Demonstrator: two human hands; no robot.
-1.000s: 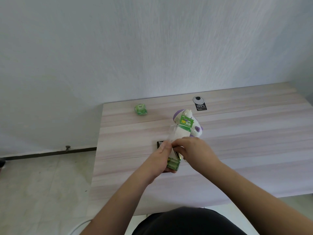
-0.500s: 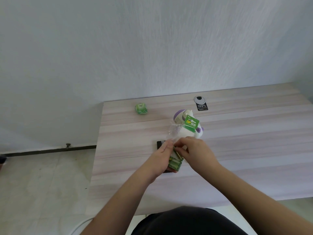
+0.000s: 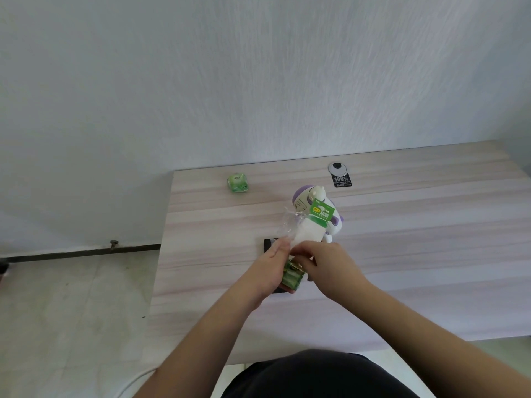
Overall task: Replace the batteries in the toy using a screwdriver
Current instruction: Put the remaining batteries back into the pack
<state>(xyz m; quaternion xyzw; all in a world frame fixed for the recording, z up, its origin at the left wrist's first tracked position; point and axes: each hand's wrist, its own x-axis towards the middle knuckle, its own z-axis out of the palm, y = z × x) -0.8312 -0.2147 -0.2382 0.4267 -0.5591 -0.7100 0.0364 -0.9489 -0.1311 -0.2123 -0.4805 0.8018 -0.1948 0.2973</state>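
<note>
Head view: the left hand grips the battery pack while the right hand pinches its wrap, now torn further open, toy at 12 o'clock on the worktop.

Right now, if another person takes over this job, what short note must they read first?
Left hand: grips the green battery pack above the table.
Right hand: pinches the pack's wrapping, with its green card label sticking up.
Toy: white and purple, on the table behind the hands.
A dark flat thing lies under the hands; no screwdriver is in view.
Done: pack partly opened.
Left: free the batteries, open the toy, swap, close.
</note>
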